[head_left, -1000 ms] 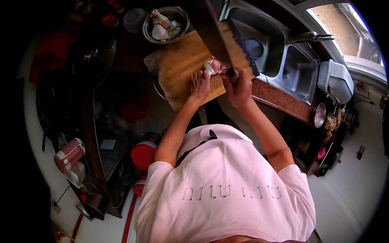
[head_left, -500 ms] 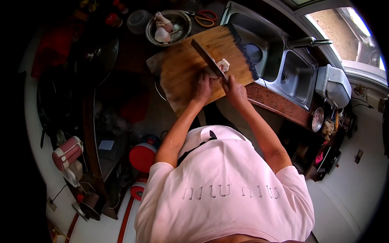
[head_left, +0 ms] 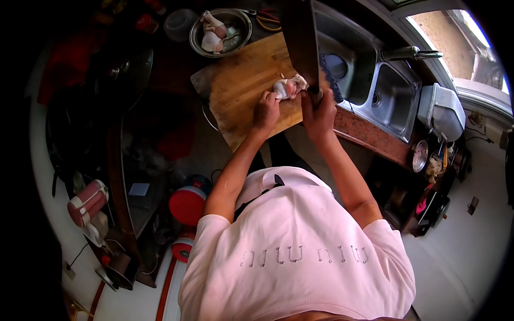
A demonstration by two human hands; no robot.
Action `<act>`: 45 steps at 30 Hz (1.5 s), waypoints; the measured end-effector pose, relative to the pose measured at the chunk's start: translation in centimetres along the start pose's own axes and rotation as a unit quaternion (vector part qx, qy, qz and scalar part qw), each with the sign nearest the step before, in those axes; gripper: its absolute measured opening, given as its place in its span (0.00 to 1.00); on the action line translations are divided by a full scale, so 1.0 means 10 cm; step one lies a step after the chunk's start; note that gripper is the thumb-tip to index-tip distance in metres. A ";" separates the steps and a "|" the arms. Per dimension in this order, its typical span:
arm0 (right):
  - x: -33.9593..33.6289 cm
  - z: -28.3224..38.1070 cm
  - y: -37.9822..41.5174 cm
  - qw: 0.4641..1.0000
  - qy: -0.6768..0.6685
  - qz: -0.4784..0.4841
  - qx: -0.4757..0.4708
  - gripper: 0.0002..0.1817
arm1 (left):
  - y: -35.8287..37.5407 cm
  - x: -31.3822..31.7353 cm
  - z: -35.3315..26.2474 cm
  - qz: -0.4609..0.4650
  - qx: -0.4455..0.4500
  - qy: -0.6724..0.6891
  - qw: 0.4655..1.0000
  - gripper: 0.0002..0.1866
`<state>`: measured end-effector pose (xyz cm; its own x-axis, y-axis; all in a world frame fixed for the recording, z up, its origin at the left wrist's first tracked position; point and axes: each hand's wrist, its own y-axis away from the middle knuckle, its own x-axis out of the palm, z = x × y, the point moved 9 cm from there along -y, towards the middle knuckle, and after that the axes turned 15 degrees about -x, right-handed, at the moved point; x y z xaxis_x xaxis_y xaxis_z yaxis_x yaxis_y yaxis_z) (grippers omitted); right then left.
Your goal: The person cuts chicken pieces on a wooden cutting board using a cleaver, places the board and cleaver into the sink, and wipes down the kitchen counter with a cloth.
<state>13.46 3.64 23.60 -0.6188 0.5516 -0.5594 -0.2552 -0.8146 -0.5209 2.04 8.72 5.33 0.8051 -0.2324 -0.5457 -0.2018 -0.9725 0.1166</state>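
My right hand (head_left: 321, 116) is closed round the handle of a cleaver (head_left: 301, 40), whose broad dark blade is raised and points away from me. A piece of raw chicken (head_left: 290, 87), pale with pink meat showing, lies on a wooden cutting board (head_left: 241, 80). The fingers of my left hand (head_left: 266, 111) pinch its near-left end. Behind the board, a metal bowl (head_left: 196, 43) holds more raw chicken (head_left: 213, 38), which looks like leg pieces. Part of the board and the sink is hidden by the blade.
Right of the board is a steel double sink (head_left: 373, 80) with a faucet (head_left: 409, 54). Scissors with red and yellow handles (head_left: 267, 22) lie behind the board. A clear plastic bowl (head_left: 180, 24) stands left of the metal bowl. At the left is a dark pan lid (head_left: 128, 75).
The cleaver has risen off the chicken and turned so its broad side shows. My right hand has shifted slightly right, uncovering more of the chicken, while my left hand stays at its end.
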 end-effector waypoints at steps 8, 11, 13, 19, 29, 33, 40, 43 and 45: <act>0.58 -0.91 0.70 0.951 0.171 0.237 0.104 0.19 | 0.00 0.18 0.08 0.027 0.025 0.006 0.999 0.08; 0.35 -0.61 0.30 0.976 0.126 0.164 0.064 0.18 | -0.04 0.11 0.00 0.028 0.006 -0.009 1.000 0.08; 0.05 -0.14 -0.06 0.998 0.016 0.047 0.030 0.16 | -0.02 0.08 -0.01 0.029 -0.008 -0.020 0.999 0.08; 0.56 -0.85 0.70 0.945 0.184 0.236 0.134 0.18 | -0.05 0.15 0.02 0.031 0.003 -0.055 0.998 0.06; 0.06 -0.06 0.01 0.997 0.049 0.045 0.034 0.17 | -0.01 0.22 0.06 0.019 0.015 -0.018 1.000 0.04; 0.22 -0.35 0.34 0.992 0.082 0.087 0.041 0.17 | -0.02 0.13 -0.05 0.038 0.015 -0.048 0.998 0.05; 0.59 -0.91 0.59 0.950 0.183 0.238 0.092 0.18 | -0.07 0.11 -0.17 -0.019 0.075 0.045 0.996 0.06; 0.29 -0.57 0.36 0.969 0.159 0.167 0.084 0.17 | -0.03 0.21 -0.02 0.050 -0.001 -0.032 0.998 0.06; 0.08 -0.28 0.24 0.989 0.100 0.092 0.060 0.17 | -0.04 0.20 -0.04 0.040 -0.011 -0.053 0.998 0.06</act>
<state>14.43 2.63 20.13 -0.5071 0.4070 -0.7598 -0.2458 -0.9132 -0.3251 3.95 8.63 4.50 0.7234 -0.3079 -0.6180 -0.2497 -0.9511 0.1816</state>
